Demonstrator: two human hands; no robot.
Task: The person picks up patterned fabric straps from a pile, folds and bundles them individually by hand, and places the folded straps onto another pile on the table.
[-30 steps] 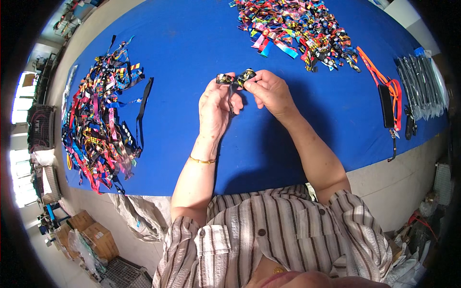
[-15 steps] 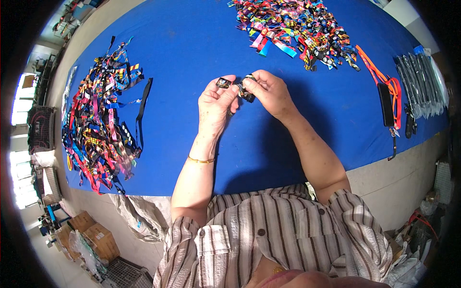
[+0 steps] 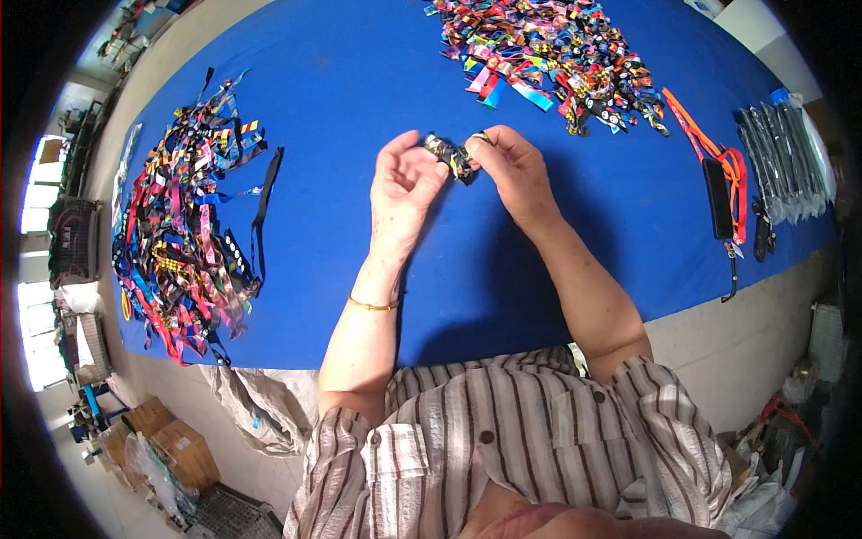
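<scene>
A short bunched lanyard strap (image 3: 455,160), black with a pale and yellow pattern, is between my two hands above the blue-covered table (image 3: 359,81). My right hand (image 3: 521,175) pinches its right end between thumb and forefinger. On the other side, my left hand (image 3: 402,189) has its fingers spread and curved, palm turned toward the strap. The tip of the left thumb lies at or against the strap's edge; no grip by that hand shows.
Many colourful lanyards (image 3: 184,225) lie heaped at the left. A second heap of folded straps (image 3: 557,54) is at the back right. Farther right are an orange strap (image 3: 738,180) with a black piece and a row of dark plastic-wrapped packages (image 3: 783,162). Cardboard boxes (image 3: 184,449) stand on the floor.
My left hand has loosened and its fingers have spread away from the strap. More of the strap now shows, bunched toward the right hand, which keeps its pinch.
</scene>
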